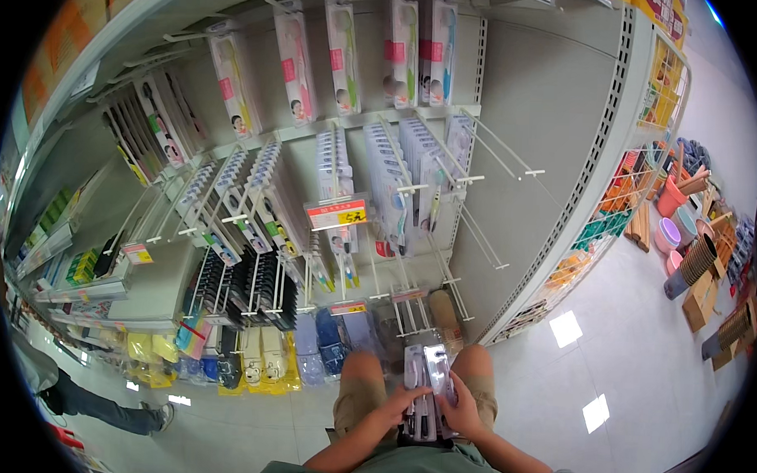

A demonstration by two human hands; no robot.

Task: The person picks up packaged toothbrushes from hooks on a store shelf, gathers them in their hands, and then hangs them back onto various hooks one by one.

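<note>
Packaged toothbrushes (419,369) in clear blister packs lie in a bunch at my lap, between my knees. My left hand (405,400) rests on the left side of the bunch, its fingers reaching across the packs. On the right, my right hand (459,407) grips one toothbrush pack (437,367), tilted against the others. Before me, more packaged toothbrushes (380,174) hang in rows on metal display hooks (468,179). A price tag (337,215) hangs at the front of a middle hook. Larger boxed toothbrushes (405,56) hang in the row above.
Slippers (265,357) in bags stand below the hooks. A white side panel (539,117) and a wire rack (604,207) bound the shelf at right. Plastic pots (668,234) stand on the tiled floor beyond. At the left, a person's leg (104,405) shows.
</note>
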